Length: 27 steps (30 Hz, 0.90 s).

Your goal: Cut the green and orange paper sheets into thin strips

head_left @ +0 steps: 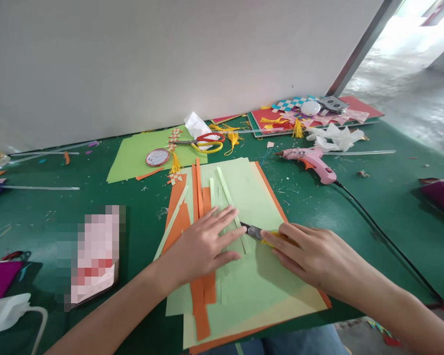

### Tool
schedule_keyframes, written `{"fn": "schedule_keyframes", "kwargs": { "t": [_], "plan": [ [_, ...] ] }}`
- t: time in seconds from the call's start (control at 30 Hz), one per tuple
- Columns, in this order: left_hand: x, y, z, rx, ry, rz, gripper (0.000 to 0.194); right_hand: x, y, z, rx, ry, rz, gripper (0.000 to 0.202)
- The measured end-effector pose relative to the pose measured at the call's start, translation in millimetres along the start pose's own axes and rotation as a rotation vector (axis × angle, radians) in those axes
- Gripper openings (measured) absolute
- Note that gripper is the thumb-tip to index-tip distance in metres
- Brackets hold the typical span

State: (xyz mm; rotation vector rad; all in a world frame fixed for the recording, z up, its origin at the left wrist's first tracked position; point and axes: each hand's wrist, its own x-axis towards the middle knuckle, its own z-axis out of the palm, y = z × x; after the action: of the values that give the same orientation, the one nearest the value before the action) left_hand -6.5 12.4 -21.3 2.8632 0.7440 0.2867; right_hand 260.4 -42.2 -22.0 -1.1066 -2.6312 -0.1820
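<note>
My left hand (207, 240) lies with its fingers spread over the paper strips, pressing near a narrow pale green strip (227, 190). In my right hand (307, 251) is a craft knife (253, 231) with a yellow handle; its dark tip points left and touches or nearly touches that strip, close to my left fingertips. Underneath is a stack of pale green paper (266, 281) with orange paper showing at its edges. Orange strips (199, 192) and other pale green strips lie on the stack's left side, partly hidden by my left hand.
A pink glue gun (314, 162) lies at the right, its black cord running toward the front right. Scissors (207, 143), a round tin (157, 157) and green paper (128, 158) sit behind the stack. A phone (98, 251) and white charger (7, 313) are left.
</note>
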Motion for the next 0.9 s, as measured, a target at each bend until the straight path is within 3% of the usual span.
{"fn": "schedule_keyframes", "kwargs": {
  "t": [0.1,0.33,0.63,0.9],
  "plan": [
    [-6.1,-4.3,-1.3,0.009,-0.095,0.033,0.055,-1.6,0.6,2.3,0.006,-0.009,0.003,0.025],
    [-8.5,-7.5,-8.0,0.020,-0.186,0.081,0.059,-0.9,-0.1,0.8,0.011,-0.002,0.002,0.025],
    [-9.0,-8.2,-8.5,0.007,-0.177,0.084,0.058,-3.7,-14.7,2.9,-0.029,-0.063,0.064,0.028],
    [-8.7,-8.9,-7.9,0.003,-0.178,0.088,0.058,-1.4,-15.7,2.4,-0.047,-0.034,0.063,0.029]
  ]
}}
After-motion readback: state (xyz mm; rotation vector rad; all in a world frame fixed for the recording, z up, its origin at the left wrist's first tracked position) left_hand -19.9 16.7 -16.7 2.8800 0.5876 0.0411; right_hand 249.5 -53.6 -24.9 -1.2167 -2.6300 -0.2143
